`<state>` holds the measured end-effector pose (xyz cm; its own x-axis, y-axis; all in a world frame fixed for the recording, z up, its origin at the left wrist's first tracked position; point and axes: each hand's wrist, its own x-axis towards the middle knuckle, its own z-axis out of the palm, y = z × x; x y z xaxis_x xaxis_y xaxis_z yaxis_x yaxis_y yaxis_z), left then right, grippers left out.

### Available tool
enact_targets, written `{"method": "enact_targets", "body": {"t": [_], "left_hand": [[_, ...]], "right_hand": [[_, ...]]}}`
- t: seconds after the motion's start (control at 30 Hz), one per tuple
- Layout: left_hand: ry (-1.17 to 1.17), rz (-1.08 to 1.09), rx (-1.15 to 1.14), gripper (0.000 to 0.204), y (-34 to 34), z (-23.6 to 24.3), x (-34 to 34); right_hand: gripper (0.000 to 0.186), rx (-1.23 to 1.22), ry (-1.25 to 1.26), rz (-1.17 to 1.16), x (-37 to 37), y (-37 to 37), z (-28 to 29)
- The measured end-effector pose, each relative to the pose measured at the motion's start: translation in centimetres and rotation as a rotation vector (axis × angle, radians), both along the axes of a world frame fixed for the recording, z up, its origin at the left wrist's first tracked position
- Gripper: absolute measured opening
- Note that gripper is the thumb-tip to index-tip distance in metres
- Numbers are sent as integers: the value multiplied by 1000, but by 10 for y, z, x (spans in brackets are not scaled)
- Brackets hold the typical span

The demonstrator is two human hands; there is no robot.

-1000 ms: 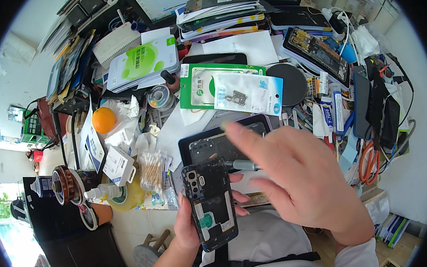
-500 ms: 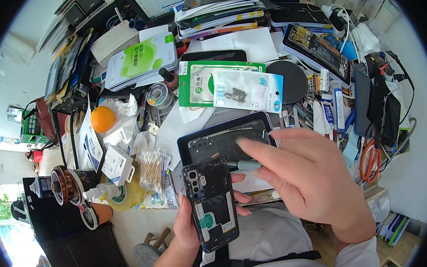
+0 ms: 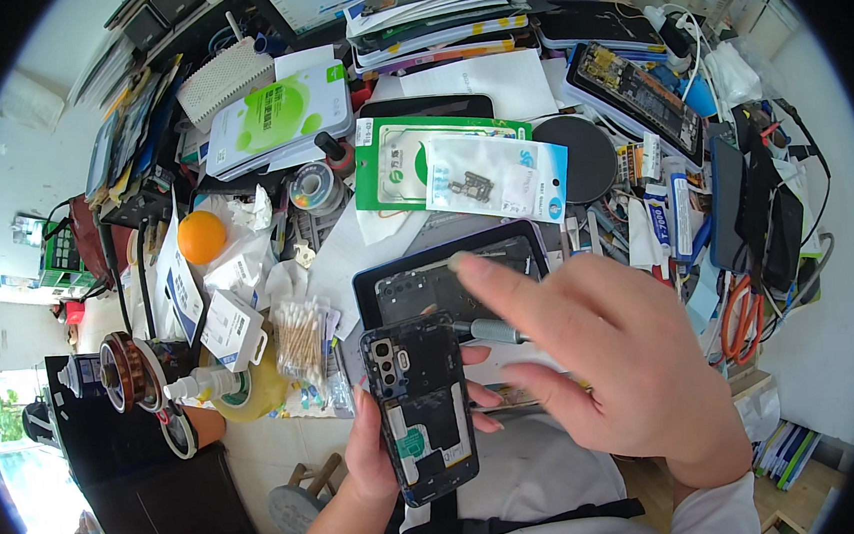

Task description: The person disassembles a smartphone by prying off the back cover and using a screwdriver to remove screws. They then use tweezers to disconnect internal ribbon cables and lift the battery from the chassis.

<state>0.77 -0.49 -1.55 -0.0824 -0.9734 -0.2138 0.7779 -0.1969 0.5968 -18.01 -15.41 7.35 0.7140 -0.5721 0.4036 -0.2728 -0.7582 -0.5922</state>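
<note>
Clamping opened phone (image 3: 424, 410) between fingers: our left hand (image 3: 373, 454). Right of phone: our right hand (image 3: 620, 367), thumb, forefinger apart.

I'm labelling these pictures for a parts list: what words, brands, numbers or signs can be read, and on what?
I won't copy wording or brands, but print shows on:
White-and-green flat package: large lettering.
Green-and-white package: lettering and a logo.
Clear packet: partly legible lettering.
Blue-and-white tube: bold lettering.
Opened phone in the left hand: green sticker, too small to read.
</note>
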Motion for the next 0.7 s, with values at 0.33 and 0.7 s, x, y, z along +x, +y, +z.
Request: {"method": "enact_targets", "body": {"t": [0.33, 0.7], "left_hand": [[-53, 53, 83, 100, 1, 0, -3], [-91, 49, 65, 97, -9, 4, -1]], "right_hand": [[52, -33, -3, -8, 1, -1, 0], [43, 23, -57, -16, 0, -1, -6]]}}
